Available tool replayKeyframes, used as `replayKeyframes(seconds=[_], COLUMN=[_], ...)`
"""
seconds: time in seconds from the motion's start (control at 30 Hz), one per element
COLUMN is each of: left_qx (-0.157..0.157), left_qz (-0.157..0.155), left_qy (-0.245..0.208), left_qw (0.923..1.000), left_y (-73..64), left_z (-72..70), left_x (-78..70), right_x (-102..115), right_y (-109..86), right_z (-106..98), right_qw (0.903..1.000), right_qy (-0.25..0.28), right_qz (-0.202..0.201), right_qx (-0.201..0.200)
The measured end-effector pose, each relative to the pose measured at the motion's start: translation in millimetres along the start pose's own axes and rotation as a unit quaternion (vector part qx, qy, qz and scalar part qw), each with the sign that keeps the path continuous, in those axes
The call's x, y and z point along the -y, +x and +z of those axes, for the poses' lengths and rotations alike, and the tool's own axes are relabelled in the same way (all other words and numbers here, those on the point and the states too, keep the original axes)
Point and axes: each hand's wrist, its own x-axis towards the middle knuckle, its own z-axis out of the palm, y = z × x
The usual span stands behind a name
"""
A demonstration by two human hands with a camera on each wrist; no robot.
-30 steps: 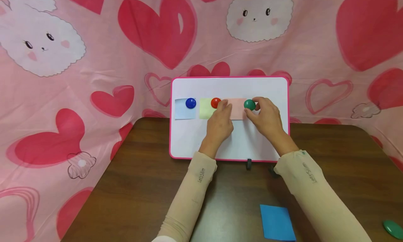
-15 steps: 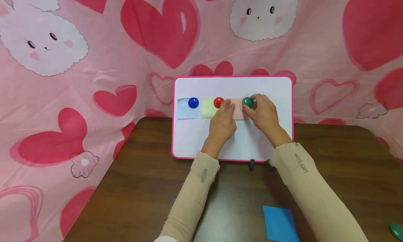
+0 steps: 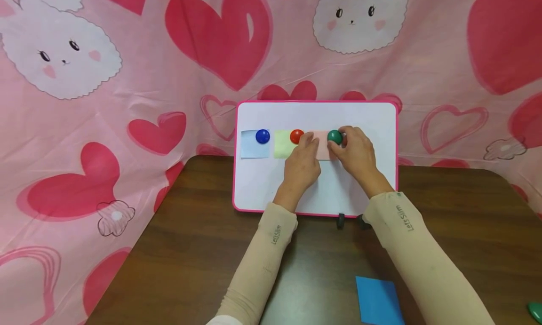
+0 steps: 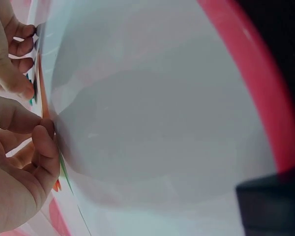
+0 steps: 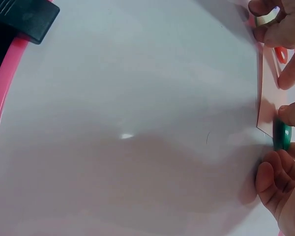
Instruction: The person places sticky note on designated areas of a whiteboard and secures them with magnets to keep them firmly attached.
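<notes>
A pink sticky note (image 3: 322, 152) lies on a whiteboard (image 3: 271, 188). My left hand (image 3: 302, 167) presses its left part with extended fingers, beside a round red magnet (image 3: 297, 136). My right hand (image 3: 357, 151) pinches a round green magnet (image 3: 334, 137) between thumb and fingers at the note's upper right. In the right wrist view that green magnet (image 5: 282, 133) is edge-on against the pink note (image 5: 268, 98). The red magnet sits on a pale green note (image 3: 282, 148). Farther left, a blue magnet (image 3: 262, 136) holds a light blue note (image 3: 253, 148). My left fingers partly cover the pink and green notes.
The pink-rimmed whiteboard leans upright on a dark wooden table (image 3: 203, 249). Black clips (image 3: 340, 220) stand at its lower edge. A bright blue sticky note (image 3: 378, 300) and another green magnet (image 3: 536, 311) lie on the table. Behind hangs a pink heart-print cloth (image 3: 161, 71).
My right hand has shifted slightly left with the green magnet, onto the pink note. My left hand keeps its place on the note. The head view has turned a little.
</notes>
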Motion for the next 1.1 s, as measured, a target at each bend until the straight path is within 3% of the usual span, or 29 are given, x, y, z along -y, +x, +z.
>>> replayKeyframes(seconds=[0.23,0.53,0.7,0.83,1.0,1.1], left_qx=[0.002,-0.001,0.006,0.018,0.022,0.021], left_qz=[0.003,0.004,0.003,0.001,-0.004,-0.019], left_qy=[0.002,-0.002,-0.009,-0.014,-0.016,-0.040], left_qw=[1.0000,1.0000,0.9999,0.9997,0.9996,0.9988], left_y=[0.2,1.2,1.6,2.9,4.4,3.5], left_z=[0.4,4.6,6.0,4.7,1.8,2.1], left_x=[-1.9,-2.7,-2.7,-3.3,-3.4,-1.1], right_x=[-1.4,-11.7,-17.2,-26.2,-55.8,-79.9], right_y=[-1.1,-18.0,-46.1,-77.8,-123.5,-149.6], right_z=[1.5,-6.3,-28.5,-50.0,-75.1,-90.5], right_qw=[0.9999,0.9979,0.9949,0.9937,0.9899,0.9851], right_qy=[-0.008,0.052,0.078,0.077,0.102,0.135], right_qz=[-0.001,0.003,0.005,0.029,0.069,0.091], right_qx=[-0.006,-0.040,-0.065,-0.077,-0.070,-0.055])
